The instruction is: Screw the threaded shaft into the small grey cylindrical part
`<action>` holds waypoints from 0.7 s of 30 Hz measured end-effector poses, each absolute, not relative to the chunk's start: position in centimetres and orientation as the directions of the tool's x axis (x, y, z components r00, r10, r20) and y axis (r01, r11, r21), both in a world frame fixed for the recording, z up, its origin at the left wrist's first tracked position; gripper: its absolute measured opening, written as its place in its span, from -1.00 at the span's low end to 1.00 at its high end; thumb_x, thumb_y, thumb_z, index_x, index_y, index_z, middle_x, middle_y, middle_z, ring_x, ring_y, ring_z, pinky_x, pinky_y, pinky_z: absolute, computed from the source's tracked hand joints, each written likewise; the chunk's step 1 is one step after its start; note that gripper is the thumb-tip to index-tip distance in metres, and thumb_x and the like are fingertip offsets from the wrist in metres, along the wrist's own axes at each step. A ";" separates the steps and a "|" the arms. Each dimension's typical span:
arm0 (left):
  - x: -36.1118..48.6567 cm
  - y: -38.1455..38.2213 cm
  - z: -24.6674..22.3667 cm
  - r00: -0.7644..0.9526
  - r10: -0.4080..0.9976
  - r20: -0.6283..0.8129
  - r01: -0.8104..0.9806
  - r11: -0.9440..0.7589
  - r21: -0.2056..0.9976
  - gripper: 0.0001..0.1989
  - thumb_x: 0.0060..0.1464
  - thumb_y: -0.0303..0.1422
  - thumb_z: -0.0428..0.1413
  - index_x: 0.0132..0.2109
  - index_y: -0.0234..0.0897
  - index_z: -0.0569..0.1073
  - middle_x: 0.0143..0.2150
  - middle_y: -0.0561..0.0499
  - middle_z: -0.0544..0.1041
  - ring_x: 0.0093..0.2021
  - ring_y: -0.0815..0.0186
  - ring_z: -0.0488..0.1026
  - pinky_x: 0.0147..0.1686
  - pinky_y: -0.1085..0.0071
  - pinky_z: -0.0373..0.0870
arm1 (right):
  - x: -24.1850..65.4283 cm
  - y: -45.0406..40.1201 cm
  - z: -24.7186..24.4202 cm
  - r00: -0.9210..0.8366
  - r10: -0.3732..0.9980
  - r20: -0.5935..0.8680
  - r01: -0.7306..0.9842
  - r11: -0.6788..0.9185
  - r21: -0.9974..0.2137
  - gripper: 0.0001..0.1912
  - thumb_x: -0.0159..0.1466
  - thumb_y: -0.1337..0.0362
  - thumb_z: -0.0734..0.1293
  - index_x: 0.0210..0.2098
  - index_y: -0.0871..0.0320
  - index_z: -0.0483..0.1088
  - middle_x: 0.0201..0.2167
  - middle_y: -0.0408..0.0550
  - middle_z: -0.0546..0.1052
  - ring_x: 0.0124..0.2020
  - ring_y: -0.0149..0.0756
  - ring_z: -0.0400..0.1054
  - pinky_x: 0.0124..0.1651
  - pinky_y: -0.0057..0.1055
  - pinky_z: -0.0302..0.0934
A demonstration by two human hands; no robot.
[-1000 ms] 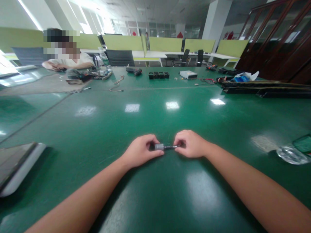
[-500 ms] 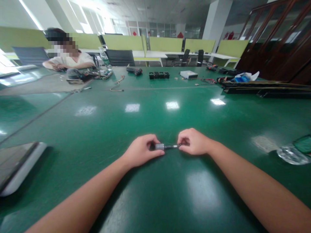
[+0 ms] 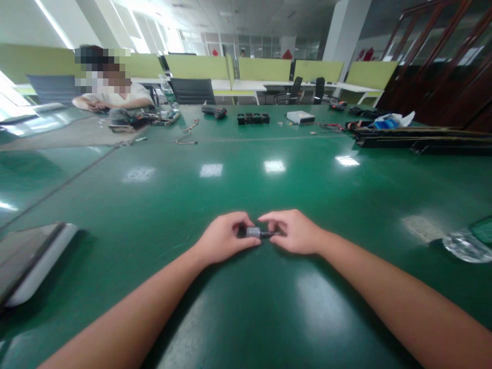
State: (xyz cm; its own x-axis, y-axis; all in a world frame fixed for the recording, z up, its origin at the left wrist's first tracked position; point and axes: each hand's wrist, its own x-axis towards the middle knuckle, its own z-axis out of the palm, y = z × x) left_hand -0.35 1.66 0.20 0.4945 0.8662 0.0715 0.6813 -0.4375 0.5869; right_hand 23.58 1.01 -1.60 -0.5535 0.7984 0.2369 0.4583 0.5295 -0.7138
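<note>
A small grey cylinder with a thin dark shaft (image 3: pixel 253 232), much like a little motor, lies sideways just over the green table. My left hand (image 3: pixel 225 237) pinches the cylinder end between thumb and fingers. My right hand (image 3: pixel 295 231) is round the far end of the shaft, its thumb below and curled fingers behind, with the index finger stretched out above. Those fingers hide the shaft's tip, and any small piece they hold cannot be made out.
A device with a pale edge (image 3: pixel 42 266) lies at the left, clear crinkled plastic (image 3: pixel 467 247) at the right. Across the table are black blocks (image 3: pixel 253 119), a white box (image 3: pixel 300 118), a cable (image 3: pixel 187 134) and long black strips (image 3: pixel 423 138). Another person (image 3: pixel 115 97) sits at the far left.
My right hand has moved left along the shaft, closer to the cylinder, and its index finger has lifted away from the thumb. My left hand keeps its hold.
</note>
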 end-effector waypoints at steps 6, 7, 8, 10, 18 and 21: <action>-0.3 1.6 0.3 0.490 0.868 0.079 0.688 -0.441 0.576 -0.64 -0.02 -0.04 0.29 -0.26 -0.24 0.53 -0.45 0.12 0.42 -0.45 0.35 0.30 -0.44 0.46 0.14 | 24.4 1.4 -1.6 -0.515 0.822 0.244 0.433 0.495 -0.753 -0.52 0.08 0.39 0.46 0.02 0.15 0.48 -0.22 -0.06 0.61 -0.37 -0.39 0.37 -0.23 -0.43 0.24; -0.3 1.6 0.4 0.490 0.868 0.076 0.687 -0.438 0.579 -0.65 -0.02 -0.04 0.29 -0.26 -0.24 0.53 -0.45 0.12 0.42 -0.45 0.35 0.30 -0.44 0.46 0.14 | 24.5 1.5 -1.7 -0.518 0.819 0.249 0.434 0.502 -0.749 -0.54 0.08 0.39 0.46 0.00 0.16 0.49 -0.21 -0.05 0.61 -0.35 -0.37 0.39 -0.21 -0.42 0.25; -0.2 1.6 0.4 0.489 0.869 0.074 0.686 -0.436 0.583 -0.65 -0.02 -0.05 0.29 -0.26 -0.24 0.53 -0.45 0.12 0.42 -0.45 0.35 0.30 -0.44 0.46 0.14 | 24.6 1.5 -1.7 -0.522 0.814 0.254 0.433 0.510 -0.744 -0.56 0.07 0.39 0.47 -0.02 0.16 0.50 -0.22 -0.04 0.61 -0.32 -0.35 0.41 -0.19 -0.41 0.26; -0.2 1.6 0.4 0.488 0.870 0.072 0.684 -0.433 0.587 -0.66 -0.03 -0.06 0.29 -0.26 -0.24 0.53 -0.46 0.12 0.42 -0.46 0.36 0.30 -0.44 0.46 0.14 | 24.6 1.6 -1.8 -0.533 0.801 0.271 0.424 0.531 -0.734 -0.59 0.07 0.40 0.46 -0.06 0.17 0.51 -0.22 -0.04 0.61 -0.27 -0.30 0.44 -0.14 -0.38 0.29; -0.2 1.6 0.5 0.485 0.872 0.071 0.687 -0.430 0.586 -0.65 -0.03 -0.04 0.29 -0.27 -0.24 0.53 -0.47 0.12 0.41 -0.46 0.35 0.29 -0.45 0.46 0.14 | 24.4 1.5 -1.5 -0.561 0.775 0.292 0.446 0.580 -0.682 -0.71 0.07 0.42 0.45 -0.18 0.18 0.53 -0.26 -0.05 0.59 -0.26 -0.29 0.45 -0.14 -0.39 0.28; -0.2 1.6 0.5 0.484 0.871 0.077 0.686 -0.433 0.585 -0.66 -0.04 -0.05 0.29 -0.27 -0.23 0.53 -0.48 0.12 0.41 -0.46 0.35 0.30 -0.45 0.46 0.14 | 24.4 1.6 -1.5 -0.567 0.773 0.285 0.464 0.586 -0.665 -0.74 0.08 0.41 0.46 -0.20 0.17 0.53 -0.27 -0.07 0.59 -0.28 -0.31 0.44 -0.17 -0.41 0.26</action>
